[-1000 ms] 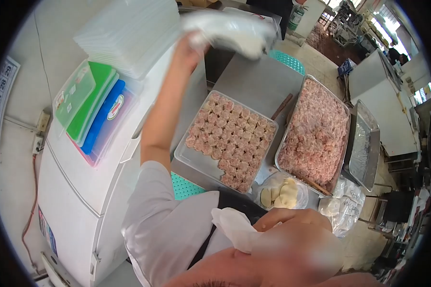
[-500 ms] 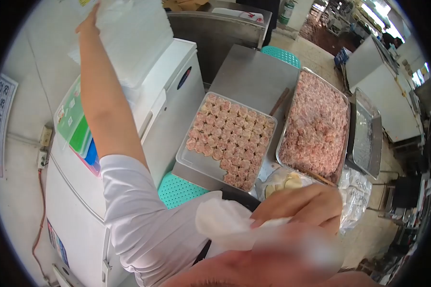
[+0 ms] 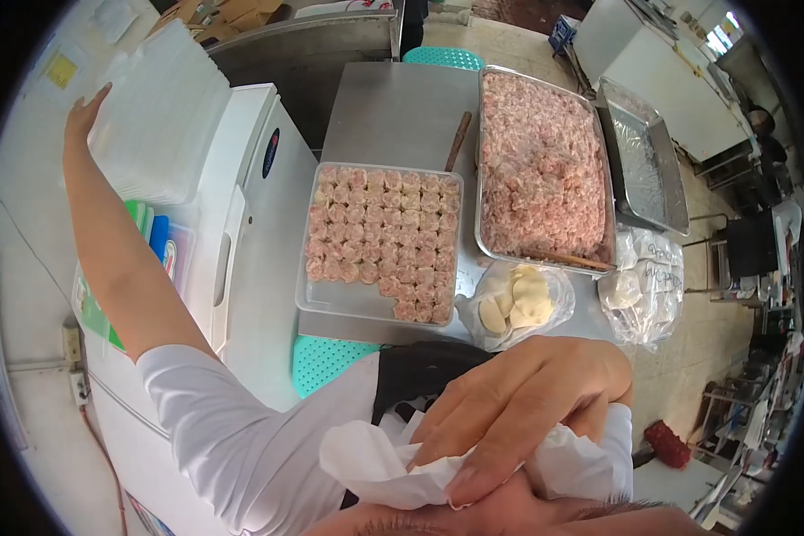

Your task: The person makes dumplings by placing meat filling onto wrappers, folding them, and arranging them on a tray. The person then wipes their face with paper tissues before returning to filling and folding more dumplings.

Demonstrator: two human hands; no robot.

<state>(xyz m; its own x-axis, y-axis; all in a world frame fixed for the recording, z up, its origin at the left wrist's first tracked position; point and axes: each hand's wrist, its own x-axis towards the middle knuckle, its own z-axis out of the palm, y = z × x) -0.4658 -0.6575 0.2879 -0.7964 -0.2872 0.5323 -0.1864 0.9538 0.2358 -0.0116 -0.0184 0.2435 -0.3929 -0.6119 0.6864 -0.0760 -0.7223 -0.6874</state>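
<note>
Take the tray of meat dumplings (image 3: pixel 380 237) as the clock's centre, sitting on a steel table (image 3: pixel 384 103). Over at ten o'clock, the left hand (image 3: pixel 86 114) is at the edge of a stack of clear plastic covers (image 3: pixel 161 121) atop a white freezer (image 3: pixel 272 232); I can't tell whether it grips any. Towards five, the right hand (image 3: pixel 531 389) has its bent fingers on a white tissue (image 3: pixel 362 457) near six. Minced meat fills a metal tray (image 3: pixel 613 214) at two; bagged wrappers (image 3: pixel 529 299) lie at four; a teal stool (image 3: pixel 326 362) shows at seven.
</note>
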